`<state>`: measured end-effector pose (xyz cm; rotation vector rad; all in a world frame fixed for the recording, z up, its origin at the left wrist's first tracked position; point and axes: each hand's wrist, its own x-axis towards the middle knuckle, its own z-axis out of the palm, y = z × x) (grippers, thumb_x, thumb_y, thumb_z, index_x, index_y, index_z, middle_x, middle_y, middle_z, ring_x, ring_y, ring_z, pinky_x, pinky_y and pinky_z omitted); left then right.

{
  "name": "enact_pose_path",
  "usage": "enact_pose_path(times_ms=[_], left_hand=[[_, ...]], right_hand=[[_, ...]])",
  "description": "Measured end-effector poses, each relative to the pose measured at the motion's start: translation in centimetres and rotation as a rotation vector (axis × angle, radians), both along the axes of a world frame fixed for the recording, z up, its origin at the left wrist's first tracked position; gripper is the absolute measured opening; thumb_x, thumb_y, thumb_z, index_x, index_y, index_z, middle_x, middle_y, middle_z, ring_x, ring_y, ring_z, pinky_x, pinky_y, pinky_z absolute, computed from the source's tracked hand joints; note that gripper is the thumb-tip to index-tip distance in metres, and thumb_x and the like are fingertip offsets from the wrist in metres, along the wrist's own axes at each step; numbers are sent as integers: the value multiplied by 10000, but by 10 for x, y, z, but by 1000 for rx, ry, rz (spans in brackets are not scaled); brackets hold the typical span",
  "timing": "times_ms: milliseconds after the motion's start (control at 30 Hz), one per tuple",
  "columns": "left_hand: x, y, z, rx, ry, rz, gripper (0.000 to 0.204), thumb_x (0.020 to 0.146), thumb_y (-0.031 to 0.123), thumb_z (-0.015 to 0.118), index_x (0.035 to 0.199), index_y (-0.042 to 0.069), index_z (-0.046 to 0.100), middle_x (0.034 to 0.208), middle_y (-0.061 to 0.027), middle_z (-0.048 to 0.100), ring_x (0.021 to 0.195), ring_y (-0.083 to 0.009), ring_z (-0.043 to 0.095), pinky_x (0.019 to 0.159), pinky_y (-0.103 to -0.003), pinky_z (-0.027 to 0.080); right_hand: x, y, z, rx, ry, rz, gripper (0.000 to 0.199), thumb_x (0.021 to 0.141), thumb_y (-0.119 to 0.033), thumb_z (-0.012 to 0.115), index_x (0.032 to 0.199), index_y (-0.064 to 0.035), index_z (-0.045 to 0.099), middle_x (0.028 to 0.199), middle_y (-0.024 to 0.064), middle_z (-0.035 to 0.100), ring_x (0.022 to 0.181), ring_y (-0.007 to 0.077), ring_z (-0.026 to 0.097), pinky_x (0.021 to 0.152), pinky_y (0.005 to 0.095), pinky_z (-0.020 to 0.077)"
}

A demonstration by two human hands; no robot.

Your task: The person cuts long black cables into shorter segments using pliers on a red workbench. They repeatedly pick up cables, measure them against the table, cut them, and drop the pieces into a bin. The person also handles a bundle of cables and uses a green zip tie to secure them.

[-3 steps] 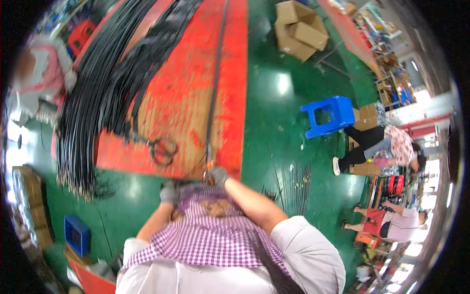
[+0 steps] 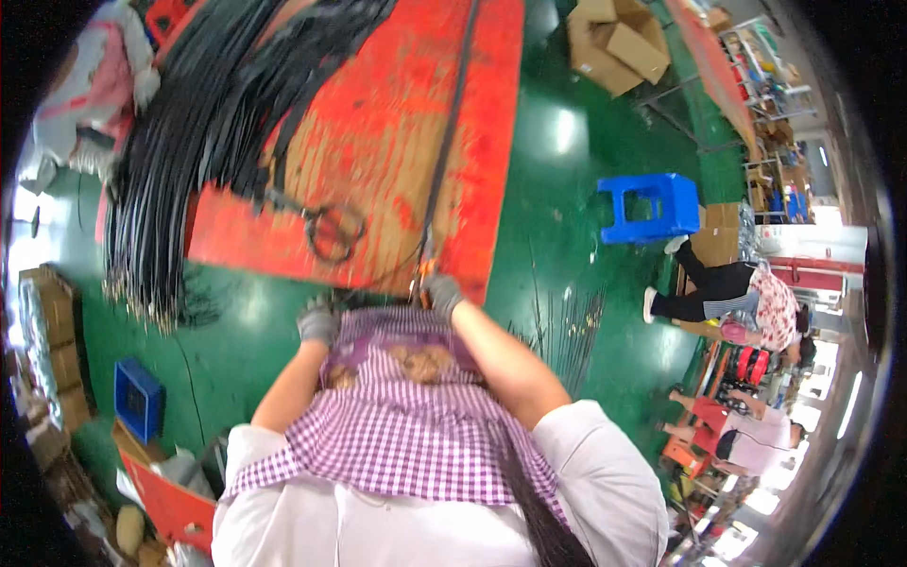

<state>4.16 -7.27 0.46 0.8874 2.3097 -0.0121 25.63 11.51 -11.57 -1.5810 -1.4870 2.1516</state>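
Observation:
At the near edge of the red worktable (image 2: 387, 113), my right hand (image 2: 441, 293), in a grey glove, is closed around an orange-handled hand tool (image 2: 426, 271). The tool's jaws are too small to make out. A long dark strip (image 2: 452, 142) runs down the tabletop to this tool. My left hand (image 2: 318, 322), also gloved in grey, is curled just off the near edge, left of my right hand; whatever its fingers hold is hidden. Black-handled scissors (image 2: 333, 233) lie on the worn part of the tabletop, between and beyond my hands.
A thick bundle of black cables (image 2: 179, 180) covers the table's left side, its ends hanging over the near edge. On the right are a blue stool (image 2: 652, 208), an opened carton (image 2: 619, 47) and thin dark rods (image 2: 572, 326). A blue crate (image 2: 139, 399) stands left. Other people (image 2: 770, 307) are at right.
The view has shifted, so the table and cables sit higher in the picture. My left hand is slightly farther left along the table edge. My right hand stays on the orange-handled tool.

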Motion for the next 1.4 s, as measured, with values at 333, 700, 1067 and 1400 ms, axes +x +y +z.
enact_pose_path(times_ms=[333,700,1067,1400], left_hand=[[-21,65,66,540,-446,78,350,771,352,439,998,95,503,958,-154,526,906,-292,494,756,-348,386],[-16,124,57,358,-772,195,303,790,269,432,963,31,503,888,-175,546,830,-301,518,702,-347,399],[6,120,22,408,-496,78,403,777,379,438,954,28,527,866,-177,558,818,-307,529,715,-341,412],[12,131,32,48,-321,-174,329,731,277,434,904,25,557,931,-201,532,889,-310,513,747,-382,410]], right_hand=[[-98,-34,185,-254,40,-393,96,706,-91,408,768,-65,476,633,74,501,544,233,497,480,336,420],[-101,-13,135,-47,-482,92,265,626,-171,522,799,28,511,660,158,522,616,263,520,537,352,407],[-79,-14,133,95,-243,457,235,659,-217,484,706,8,532,677,157,550,602,253,547,501,336,410],[-88,-18,92,-304,-134,-38,140,680,-140,486,751,-23,514,618,112,523,501,222,514,415,322,394]])
